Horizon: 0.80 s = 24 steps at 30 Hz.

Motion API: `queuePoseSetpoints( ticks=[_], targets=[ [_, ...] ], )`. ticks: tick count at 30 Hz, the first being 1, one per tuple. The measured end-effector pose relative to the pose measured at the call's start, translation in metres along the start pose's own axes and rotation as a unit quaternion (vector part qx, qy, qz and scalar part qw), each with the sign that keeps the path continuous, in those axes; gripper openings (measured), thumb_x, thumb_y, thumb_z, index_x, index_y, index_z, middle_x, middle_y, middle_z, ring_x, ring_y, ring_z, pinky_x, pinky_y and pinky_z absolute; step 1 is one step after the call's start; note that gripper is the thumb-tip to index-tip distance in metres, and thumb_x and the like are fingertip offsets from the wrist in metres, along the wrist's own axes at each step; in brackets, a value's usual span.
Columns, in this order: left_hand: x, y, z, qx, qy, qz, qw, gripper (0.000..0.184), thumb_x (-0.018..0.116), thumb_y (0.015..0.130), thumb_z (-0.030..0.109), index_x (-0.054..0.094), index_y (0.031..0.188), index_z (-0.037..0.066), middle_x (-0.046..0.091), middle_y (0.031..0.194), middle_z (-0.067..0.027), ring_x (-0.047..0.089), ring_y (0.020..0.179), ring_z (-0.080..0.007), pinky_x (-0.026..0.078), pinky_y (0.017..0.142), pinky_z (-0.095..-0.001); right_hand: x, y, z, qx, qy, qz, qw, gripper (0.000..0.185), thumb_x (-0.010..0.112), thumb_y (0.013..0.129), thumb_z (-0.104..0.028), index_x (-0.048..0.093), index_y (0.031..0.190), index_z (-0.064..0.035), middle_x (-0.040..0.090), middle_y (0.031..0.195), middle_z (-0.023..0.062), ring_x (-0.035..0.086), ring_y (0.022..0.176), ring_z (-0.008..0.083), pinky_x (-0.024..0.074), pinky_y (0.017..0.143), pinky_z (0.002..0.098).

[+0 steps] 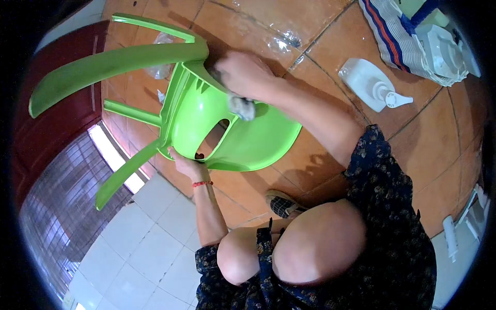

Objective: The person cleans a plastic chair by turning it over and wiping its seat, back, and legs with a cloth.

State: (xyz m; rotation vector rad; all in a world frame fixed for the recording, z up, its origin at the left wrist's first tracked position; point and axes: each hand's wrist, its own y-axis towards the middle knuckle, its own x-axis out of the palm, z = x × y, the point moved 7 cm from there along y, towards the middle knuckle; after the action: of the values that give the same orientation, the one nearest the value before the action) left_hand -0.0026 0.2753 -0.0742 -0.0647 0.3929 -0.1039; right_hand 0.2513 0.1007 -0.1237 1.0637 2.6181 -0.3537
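A bright green plastic chair (191,111) lies tipped over on the tiled floor, its legs pointing left and its backrest with a cut-out towards me. My left hand (188,164), a red bracelet at the wrist, is closed on the chair's lower edge near the cut-out. Against the upper side of the chair, my right hand (247,76) presses a crumpled grey-white cloth (242,107); this hand is slightly blurred and its fingertips are mostly hidden. The cloth hangs below the palm onto the green surface.
A white pump bottle (369,85) lies on the orange tiles (434,150) at right. Beyond it stands a striped woven bag (400,39) holding white containers. Wet patches and a clear plastic bag (159,68) are by the chair. A dark red door (62,103) is at left.
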Motion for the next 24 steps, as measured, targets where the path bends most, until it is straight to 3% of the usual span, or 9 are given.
queuePoseSetpoints(
  ticks=[1, 5, 8, 9, 15, 18, 20, 23, 24],
  targets=[
    [0.002, 0.003, 0.002, 0.003, 0.003, 0.004, 1.000, 0.042, 0.047, 0.096, 0.041, 0.060, 0.091, 0.002, 0.054, 0.066, -0.0039, 0.049, 0.047, -0.0151, 0.035, 0.039, -0.0282, 0.003, -0.007, 0.008, 0.002, -0.024, -0.037, 0.999, 0.021, 0.052, 0.086, -0.016, 0.064, 0.097, -0.0010, 0.061, 0.094, 0.0202, 0.059, 0.097, 0.0346, 0.0484, 0.082, 0.0424],
    [-0.001, 0.002, -0.001, -0.043, 0.016, -0.014, 0.999, 0.044, 0.047, 0.095, 0.044, 0.060, 0.091, 0.001, 0.056, 0.067, -0.0049, 0.049, 0.045, -0.0161, 0.035, 0.038, -0.0281, -0.034, -0.015, -0.009, -0.083, 0.145, 0.218, 0.961, 0.019, 0.055, 0.087, -0.018, 0.064, 0.096, -0.0039, 0.060, 0.092, 0.0172, 0.060, 0.091, 0.0348, 0.0484, 0.079, 0.0430],
    [0.002, -0.001, 0.004, -0.013, 0.016, -0.002, 1.000, 0.045, 0.047, 0.095, 0.045, 0.059, 0.089, 0.001, 0.055, 0.067, -0.0053, 0.048, 0.044, -0.0167, 0.037, 0.038, -0.0287, -0.054, -0.009, -0.059, -0.181, 0.164, 0.190, 0.951, 0.017, 0.056, 0.087, -0.015, 0.063, 0.099, -0.0048, 0.059, 0.097, 0.0140, 0.060, 0.092, 0.0319, 0.0480, 0.080, 0.0415],
    [0.005, 0.001, 0.003, -0.044, -0.015, -0.014, 0.999, 0.046, 0.048, 0.095, 0.045, 0.058, 0.086, 0.001, 0.054, 0.065, -0.0057, 0.047, 0.043, -0.0167, 0.038, 0.038, -0.0294, -0.046, -0.004, -0.062, -0.154, 0.153, 0.164, 0.962, 0.018, 0.053, 0.087, -0.011, 0.064, 0.099, -0.0038, 0.059, 0.100, 0.0157, 0.060, 0.092, 0.0331, 0.0486, 0.081, 0.0436],
    [0.007, -0.008, 0.013, -0.012, 0.013, 0.017, 1.000, 0.045, 0.049, 0.094, 0.044, 0.057, 0.082, 0.002, 0.052, 0.063, -0.0032, 0.045, 0.044, -0.0143, 0.033, 0.038, -0.0291, -0.032, -0.016, -0.054, -0.165, 0.160, 0.224, 0.947, 0.024, 0.050, 0.091, -0.013, 0.061, 0.110, -0.0043, 0.057, 0.106, 0.0170, 0.057, 0.095, 0.0343, 0.0474, 0.082, 0.0404],
    [-0.003, 0.010, -0.007, -0.038, 0.005, 0.003, 0.999, 0.044, 0.050, 0.093, 0.045, 0.059, 0.083, 0.002, 0.053, 0.064, -0.0019, 0.046, 0.045, -0.0133, 0.032, 0.038, -0.0283, -0.032, -0.023, -0.055, -0.128, 0.133, 0.189, 0.964, 0.027, 0.049, 0.091, -0.012, 0.058, 0.115, -0.0031, 0.056, 0.108, 0.0199, 0.057, 0.096, 0.0353, 0.0475, 0.084, 0.0410],
    [-0.003, 0.009, -0.005, -0.038, -0.015, 0.000, 0.999, 0.044, 0.050, 0.094, 0.044, 0.059, 0.085, 0.002, 0.055, 0.067, -0.0017, 0.047, 0.048, -0.0122, 0.034, 0.040, -0.0277, -0.012, -0.037, -0.031, -0.027, 0.011, 0.094, 0.995, 0.028, 0.049, 0.091, -0.018, 0.056, 0.113, -0.0015, 0.057, 0.105, 0.0231, 0.057, 0.095, 0.0397, 0.0475, 0.083, 0.0480],
    [0.001, 0.006, -0.005, -0.008, -0.075, -0.002, 0.997, 0.045, 0.052, 0.094, 0.044, 0.061, 0.089, 0.001, 0.057, 0.070, -0.0025, 0.050, 0.052, -0.0122, 0.038, 0.043, -0.0280, -0.008, -0.053, -0.013, -0.060, -0.002, 0.075, 0.995, 0.032, 0.051, 0.091, -0.021, 0.053, 0.113, 0.0020, 0.057, 0.103, 0.0225, 0.057, 0.092, 0.0401, 0.0483, 0.080, 0.0486],
    [-0.001, 0.009, -0.010, -0.015, -0.057, 0.004, 0.998, 0.045, 0.052, 0.094, 0.044, 0.061, 0.089, 0.000, 0.058, 0.070, -0.0026, 0.051, 0.053, -0.0124, 0.038, 0.044, -0.0281, -0.022, -0.050, -0.026, -0.084, 0.041, 0.118, 0.989, 0.034, 0.051, 0.090, -0.022, 0.052, 0.115, 0.0020, 0.057, 0.104, 0.0219, 0.057, 0.092, 0.0400, 0.0483, 0.081, 0.0483]
  ],
)
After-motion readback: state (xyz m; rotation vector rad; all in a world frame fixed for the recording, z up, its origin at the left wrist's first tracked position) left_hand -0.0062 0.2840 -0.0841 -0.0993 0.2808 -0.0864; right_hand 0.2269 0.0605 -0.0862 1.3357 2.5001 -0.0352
